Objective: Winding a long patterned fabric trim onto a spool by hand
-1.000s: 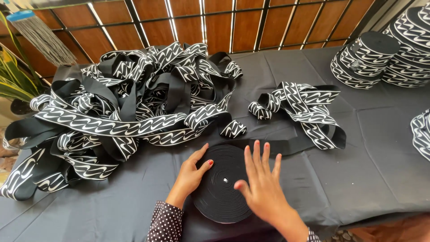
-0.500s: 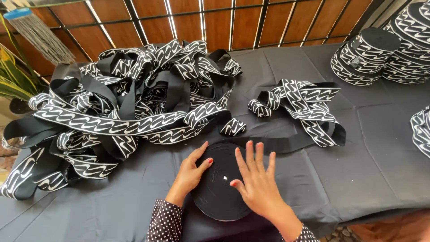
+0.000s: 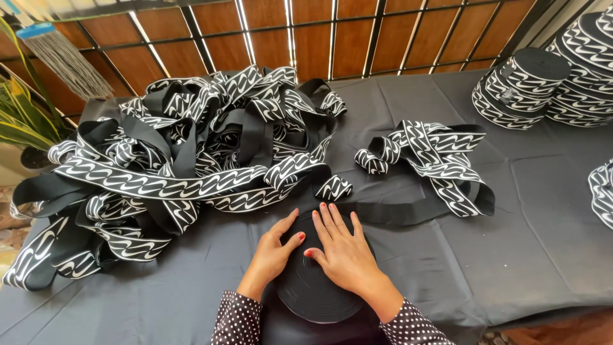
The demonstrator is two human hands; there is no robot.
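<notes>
A dark cloth covers the tabletop (image 3: 536,211). At the far right stand stacked rolls of patterned band (image 3: 520,89), with another roll (image 3: 603,191) at the right edge. A green plant (image 3: 22,124) sits far left, before a wooden slatted wall (image 3: 306,38).

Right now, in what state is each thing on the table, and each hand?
Black band roll: wound flat, lying under both hands.
Left hand: open, resting on the roll's edge.
Right hand: open, flat on the roll.
Patterned band pile: unwound, tangled.
Smaller band heap: loose.
Finished rolls: wound, stacked.
Grey tablecloth: spread, creased.
</notes>
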